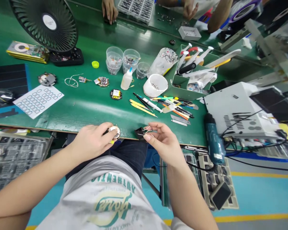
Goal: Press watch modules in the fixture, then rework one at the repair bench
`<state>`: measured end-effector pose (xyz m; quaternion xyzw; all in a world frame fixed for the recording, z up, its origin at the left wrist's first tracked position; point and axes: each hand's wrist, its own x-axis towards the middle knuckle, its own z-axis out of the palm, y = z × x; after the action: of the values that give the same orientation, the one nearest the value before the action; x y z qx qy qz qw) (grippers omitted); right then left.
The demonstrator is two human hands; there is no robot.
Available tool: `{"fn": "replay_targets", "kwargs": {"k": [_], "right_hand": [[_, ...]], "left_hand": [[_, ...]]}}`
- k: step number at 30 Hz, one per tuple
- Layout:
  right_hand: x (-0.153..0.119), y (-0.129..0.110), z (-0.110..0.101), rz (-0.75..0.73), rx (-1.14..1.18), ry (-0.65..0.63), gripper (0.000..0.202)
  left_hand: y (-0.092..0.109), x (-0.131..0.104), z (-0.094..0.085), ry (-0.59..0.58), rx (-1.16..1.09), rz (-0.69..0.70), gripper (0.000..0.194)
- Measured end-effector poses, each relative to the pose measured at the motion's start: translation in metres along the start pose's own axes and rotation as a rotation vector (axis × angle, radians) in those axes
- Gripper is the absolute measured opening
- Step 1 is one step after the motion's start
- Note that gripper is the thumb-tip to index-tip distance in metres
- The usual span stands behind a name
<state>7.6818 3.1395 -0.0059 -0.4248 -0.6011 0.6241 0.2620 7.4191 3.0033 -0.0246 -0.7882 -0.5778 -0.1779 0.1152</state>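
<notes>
My left hand is closed around a small round watch-like module at the front edge of the green bench. A bit of yellow shows beneath that module. To its right, my right hand pinches the wire handles of a black binder clip, whose body points toward the left hand. The clip and the module are apart. Further back lies another round module with a yellow battery. Beside it rests an opened round module with wires.
A glue bottle, clear cups and a white tub stand behind a pile of pens and tweezers. A fan is at left, a heat gun at right. Another person's hand is across the bench.
</notes>
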Motion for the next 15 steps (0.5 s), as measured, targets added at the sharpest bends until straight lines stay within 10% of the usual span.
{"fn": "replay_targets", "kwargs": {"k": [15], "right_hand": [[0.022, 0.001, 0.015, -0.116, -0.155, 0.120, 0.061]], "left_hand": [[0.001, 0.001, -0.003, -0.033, 0.008, -0.012, 0.019]]}}
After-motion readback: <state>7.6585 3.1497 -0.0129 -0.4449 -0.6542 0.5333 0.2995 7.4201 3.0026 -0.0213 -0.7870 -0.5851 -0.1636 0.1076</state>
